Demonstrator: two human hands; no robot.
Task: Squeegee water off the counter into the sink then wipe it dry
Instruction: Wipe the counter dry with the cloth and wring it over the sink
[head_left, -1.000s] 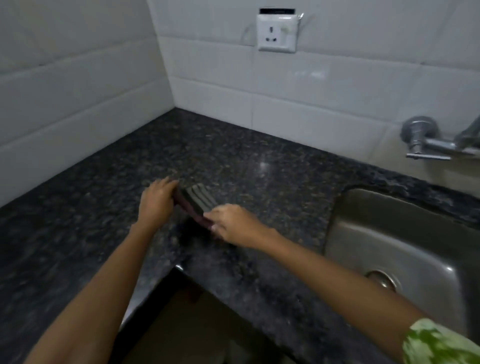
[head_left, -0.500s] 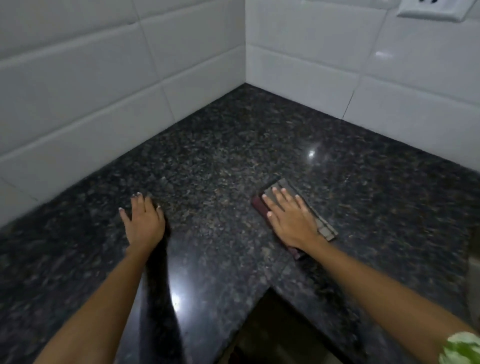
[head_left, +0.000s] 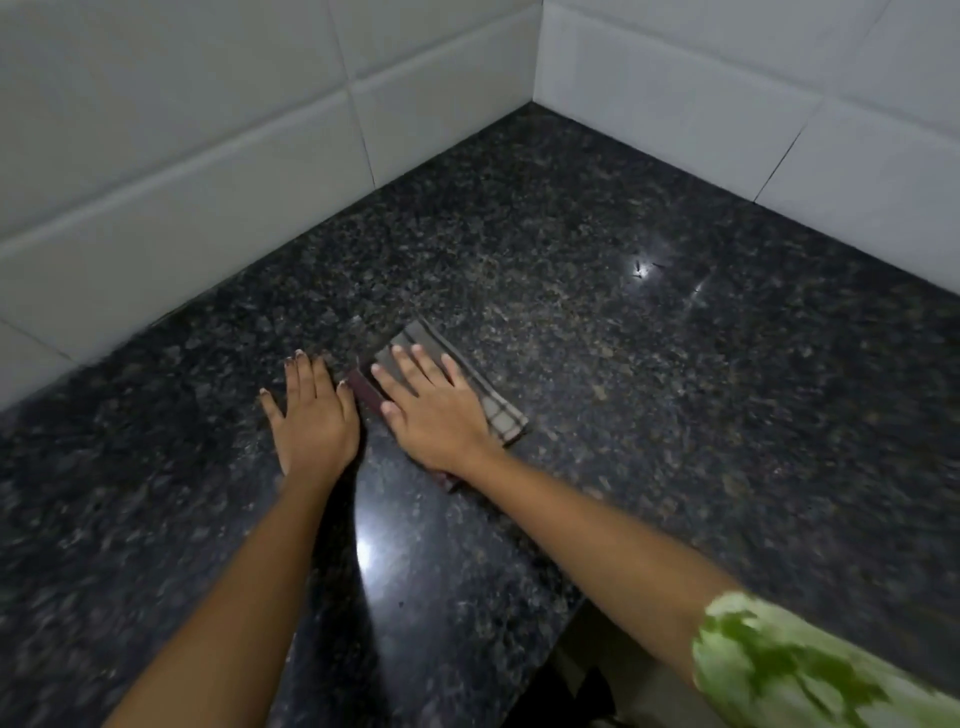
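A folded checked cloth (head_left: 498, 410), grey with a dark red edge, lies flat on the black speckled granite counter (head_left: 649, 364). My right hand (head_left: 436, 410) presses down on the cloth with fingers spread, covering most of it. My left hand (head_left: 311, 415) rests palm down on the bare counter right beside the cloth's left edge, fingers apart and holding nothing. The sink is out of view.
White tiled walls (head_left: 208, 156) meet in a corner at the back (head_left: 537, 98) and border the counter on the left and far side. The counter's front edge has an inner corner at the bottom right (head_left: 576, 608), with a dark gap below.
The cloth and my right hand have slid left across the counter toward my left hand. The view has swung left, away from the sink and socket.
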